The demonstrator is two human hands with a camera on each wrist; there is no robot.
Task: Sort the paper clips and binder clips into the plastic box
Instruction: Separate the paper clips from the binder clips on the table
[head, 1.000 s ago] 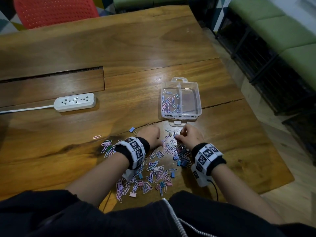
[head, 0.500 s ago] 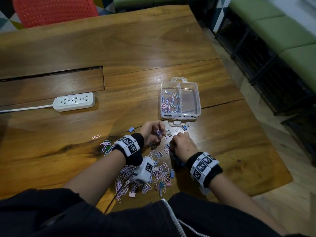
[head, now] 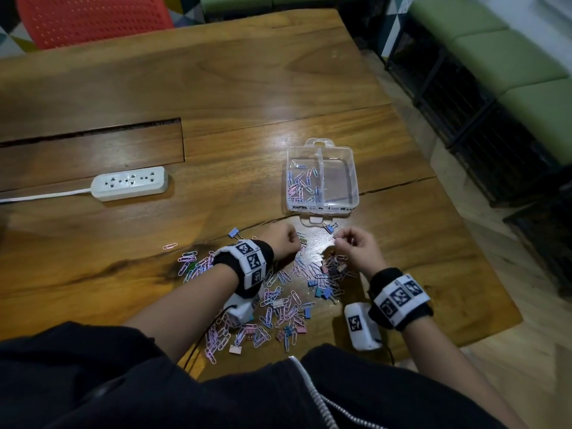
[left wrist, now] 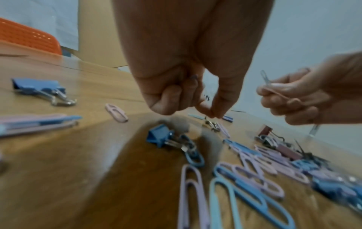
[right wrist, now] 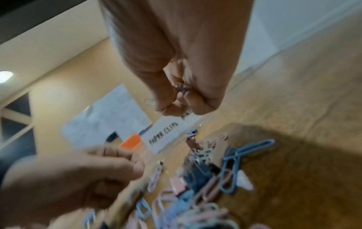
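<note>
The clear plastic box (head: 354, 181) stands ahead of my hands, with pink and blue paper clips (head: 301, 187) in its left compartment; its front label (right wrist: 164, 136) reads paper clips. A loose pile of clips (head: 288, 305) covers the table near me. My left hand (head: 295, 241) hovers low over the pile with fingers curled, thumb and forefinger (left wrist: 212, 113) pressed together, and a purple clip showing inside the fist. My right hand (head: 339, 241) is raised beside it and pinches a few paper clips (left wrist: 274, 91). A blue binder clip (head: 329, 227) lies just before the box.
A white power strip (head: 130, 182) with its cord lies at the left. A cable slot (head: 93, 131) cuts the table top behind it. Another blue binder clip (head: 233, 233) sits left of my left hand. The table's right edge (head: 483, 243) is close; a red chair (head: 93, 17) stands beyond.
My right hand has lifted off the pile with clips and moved up towards the box. My left hand has stayed almost in place, still curled.
</note>
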